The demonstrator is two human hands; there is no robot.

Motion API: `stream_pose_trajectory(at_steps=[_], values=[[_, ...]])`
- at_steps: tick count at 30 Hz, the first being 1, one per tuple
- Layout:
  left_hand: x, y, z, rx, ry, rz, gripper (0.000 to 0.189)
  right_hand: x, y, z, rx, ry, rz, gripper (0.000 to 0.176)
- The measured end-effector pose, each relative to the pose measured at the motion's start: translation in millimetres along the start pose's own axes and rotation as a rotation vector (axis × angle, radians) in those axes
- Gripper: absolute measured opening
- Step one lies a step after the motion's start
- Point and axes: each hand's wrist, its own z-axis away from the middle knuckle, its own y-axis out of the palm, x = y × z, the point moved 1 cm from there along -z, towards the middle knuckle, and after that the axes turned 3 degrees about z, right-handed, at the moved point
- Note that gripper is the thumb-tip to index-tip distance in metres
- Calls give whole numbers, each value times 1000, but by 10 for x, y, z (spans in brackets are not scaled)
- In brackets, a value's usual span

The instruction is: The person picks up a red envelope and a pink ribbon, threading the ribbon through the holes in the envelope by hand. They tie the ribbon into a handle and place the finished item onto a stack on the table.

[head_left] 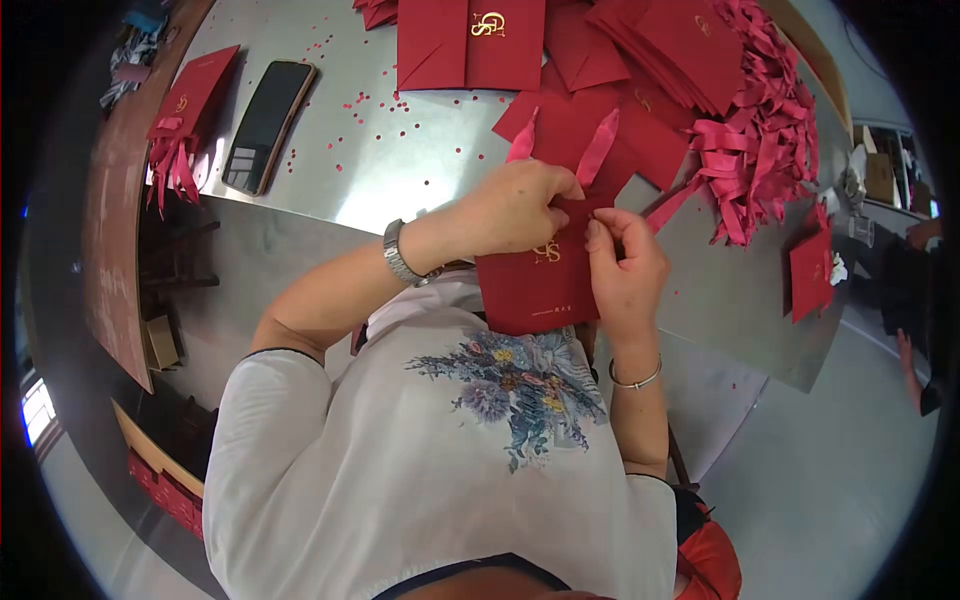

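A red paper bag with gold print stands against my body at the table's front edge. My left hand, with a metal watch on its wrist, is closed over the top of the bag, its fingertips pinched at the base of a pink ribbon. Whatever lies inside that pinch is mostly hidden. My right hand, with a bangle, pinches the bag's upper right edge between thumb and forefinger. Another ribbon end sticks up behind my left hand. Flat red bags lie just beyond both hands.
A pile of pink ribbons lies at the right of the metal table. More red bags are stacked at the back. A phone and ribboned bags are on the left. Red paper dots are scattered about. Another person's arm shows far right.
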Motion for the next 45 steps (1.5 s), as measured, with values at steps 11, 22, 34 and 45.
stream_pose_trajectory(at_steps=[11, 22, 34, 45], values=[[24, 26, 17, -7, 6, 10, 25, 45, 13, -63, 60, 20, 49, 9], [38, 63, 28, 38, 63, -166, 24, 171, -23, -272, 263, -209, 454, 9], [59, 9, 18, 30, 26, -70, 27, -53, -133, -30, 138, 147, -54, 13], [85, 9, -21, 41, -37, -18, 28, 88, -7, -2, 26, -89, 152, 9]])
